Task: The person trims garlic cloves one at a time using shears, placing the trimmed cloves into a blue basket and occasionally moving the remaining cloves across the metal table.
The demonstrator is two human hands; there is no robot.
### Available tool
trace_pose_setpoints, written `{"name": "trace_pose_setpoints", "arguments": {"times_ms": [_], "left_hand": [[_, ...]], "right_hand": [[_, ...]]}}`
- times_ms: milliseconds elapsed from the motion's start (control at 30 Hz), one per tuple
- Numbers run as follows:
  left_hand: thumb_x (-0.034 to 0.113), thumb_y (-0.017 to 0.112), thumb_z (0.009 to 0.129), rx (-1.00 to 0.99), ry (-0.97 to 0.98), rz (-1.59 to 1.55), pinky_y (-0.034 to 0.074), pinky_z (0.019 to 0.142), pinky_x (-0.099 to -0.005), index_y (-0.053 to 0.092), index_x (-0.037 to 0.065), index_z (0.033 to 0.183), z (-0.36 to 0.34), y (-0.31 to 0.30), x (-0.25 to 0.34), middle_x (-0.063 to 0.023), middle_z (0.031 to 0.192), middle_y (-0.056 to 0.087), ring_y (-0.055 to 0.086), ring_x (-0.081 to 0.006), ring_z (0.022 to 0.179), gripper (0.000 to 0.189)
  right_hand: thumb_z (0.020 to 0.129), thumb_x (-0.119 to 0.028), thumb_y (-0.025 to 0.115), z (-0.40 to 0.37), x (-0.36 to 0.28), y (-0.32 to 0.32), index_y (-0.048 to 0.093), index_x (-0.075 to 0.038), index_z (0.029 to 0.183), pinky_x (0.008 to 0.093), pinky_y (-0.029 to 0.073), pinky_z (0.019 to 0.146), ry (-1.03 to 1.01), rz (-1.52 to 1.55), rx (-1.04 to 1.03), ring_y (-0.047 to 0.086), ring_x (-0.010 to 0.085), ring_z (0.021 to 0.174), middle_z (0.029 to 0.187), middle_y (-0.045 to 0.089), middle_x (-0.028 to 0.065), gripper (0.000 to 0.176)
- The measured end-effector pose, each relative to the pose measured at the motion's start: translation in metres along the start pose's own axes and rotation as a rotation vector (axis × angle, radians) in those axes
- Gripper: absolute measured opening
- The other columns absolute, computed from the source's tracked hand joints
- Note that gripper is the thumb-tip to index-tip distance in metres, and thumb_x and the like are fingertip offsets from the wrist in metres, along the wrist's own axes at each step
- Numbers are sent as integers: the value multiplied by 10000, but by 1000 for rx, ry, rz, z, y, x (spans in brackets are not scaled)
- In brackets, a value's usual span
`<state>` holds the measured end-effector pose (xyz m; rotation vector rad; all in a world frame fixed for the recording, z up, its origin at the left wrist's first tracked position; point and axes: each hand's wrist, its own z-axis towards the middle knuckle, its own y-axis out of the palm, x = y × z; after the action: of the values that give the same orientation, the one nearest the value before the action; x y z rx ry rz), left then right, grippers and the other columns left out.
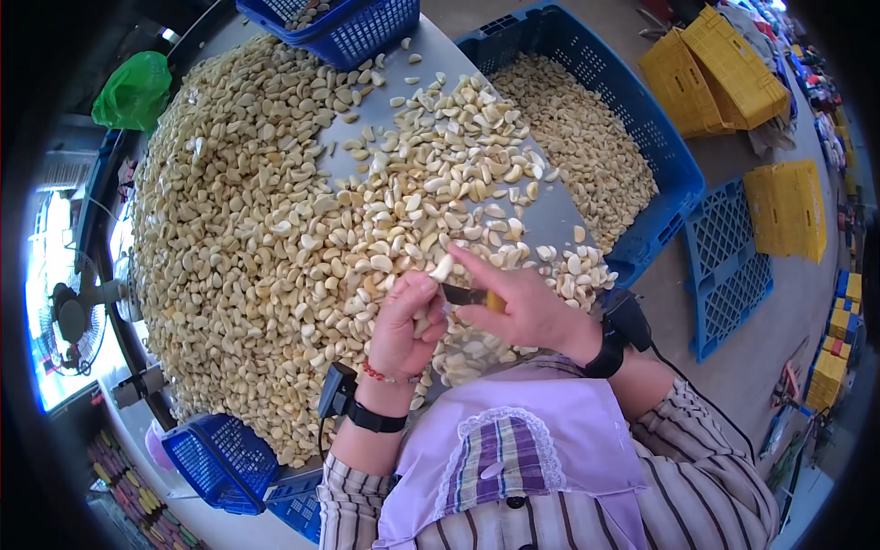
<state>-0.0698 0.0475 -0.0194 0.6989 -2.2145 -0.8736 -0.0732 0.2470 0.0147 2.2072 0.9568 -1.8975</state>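
My left hand [403,316] is closed, pinching a pale peeled garlic clove [443,268] at its fingertips. More cloves show between its curled fingers and the palm. In my right hand [532,307] is a small knife [465,295] with a dark blade and a yellowish handle. The blade sits against or right beside the held clove; exact contact cannot be made out. My right index finger stretches toward the clove's upper end. Both hands are just above a wide heap of garlic cloves [257,247] on a metal table [403,78].
A large blue crate [655,137] of cloves stands beyond the table's right edge. Blue baskets stand at the table's far edge [353,37] and lower left [220,463]. Yellow crates [784,211] and a blue pallet [729,266] lie right. A fan [73,312] is at left.
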Motion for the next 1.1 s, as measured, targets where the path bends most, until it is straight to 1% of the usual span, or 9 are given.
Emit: {"name": "trace_pose_setpoints", "arguments": {"times_ms": [333, 400, 467, 600, 667, 700, 767, 933, 1100], "left_hand": [[121, 565, 876, -28, -99, -122, 324, 423, -185, 525, 103, 895, -11, 13, -11, -9, 814, 525, 447, -83, 599, 48], [143, 557, 865, -353, -59, -316, 323, 428, -185, 506, 94, 927, -9, 8, -15, -28, 859, 489, 423, -93, 612, 94], [166, 558, 854, -551, -29, -384, 342, 440, -183, 499, 75, 1019, 1, -1, -17, -59, 941, 509, 452, -117, 635, 197], [175, 537, 874, -333, 206, -26, 400, 470, -197, 557, 53, 1100, 21, 11, 6, -72, 987, 573, 503, -150, 657, 258], [147, 532, 872, 100, 263, 973, 445, 482, -275, 628, 83, 1039, 43, 20, 16, -56, 827, 603, 558, -185, 630, 203], [147, 532, 872, 97, 266, 971, 445, 482, -275, 628, 83, 1039, 57, 23, 18, -56, 827, 603, 558, -185, 630, 203], [136, 568, 840, -86, 876, 2022, 483, 538, -356, 662, 119, 925, 85, 22, 15, -71, 716, 589, 611, -236, 650, 128], [177, 639, 789, -131, 762, 2255, 487, 581, -385, 619, 124, 825, 98, 18, 13, -89, 728, 570, 616, -273, 687, 67], [232, 700, 772, 39, 815, 2149, 467, 526, -355, 657, 155, 999, 92, 25, 3, -54, 704, 547, 594, -241, 645, 244]], "right_hand": [[902, -263, 585, 4, 14, 14, 365, -98, 1410, 320, 472, 565, -308, -16, 233, 608, 245, 615, 788, 613, 120, 577], [926, -237, 562, 4, 16, 11, 396, -108, 1398, 287, 474, 562, -383, 78, 300, 601, 195, 597, 774, 610, 88, 517], [963, -230, 512, -5, 10, -7, 439, -133, 1378, 202, 431, 523, 81, 616, 274, 525, 85, 551, 736, 554, 12, 432], [982, -239, 471, -5, 24, -32, 422, -129, 1386, 141, 363, 470, 117, 757, 433, 422, 29, 486, 692, 475, -11, 421], [980, -251, 472, -5, 24, -40, 428, -133, 1380, 157, 369, 460, 157, 817, 490, 426, 40, 483, 681, 458, -10, 419], [979, -257, 476, -5, 26, -41, 419, -133, 1386, 161, 370, 454, 155, 814, 489, 428, 43, 481, 692, 472, -7, 429], [977, -262, 481, -3, 26, -42, 418, -133, 1385, 163, 371, 452, 165, 811, 496, 428, 43, 480, 695, 475, -6, 433], [971, -272, 495, -7, 26, -41, 429, -129, 1377, 167, 375, 452, 191, 797, 505, 429, 40, 479, 701, 486, -5, 436], [965, -293, 508, -14, 36, -49, 459, -91, 1349, 172, 367, 462, 228, 853, 550, 431, 40, 489, 706, 503, -22, 438]]}}
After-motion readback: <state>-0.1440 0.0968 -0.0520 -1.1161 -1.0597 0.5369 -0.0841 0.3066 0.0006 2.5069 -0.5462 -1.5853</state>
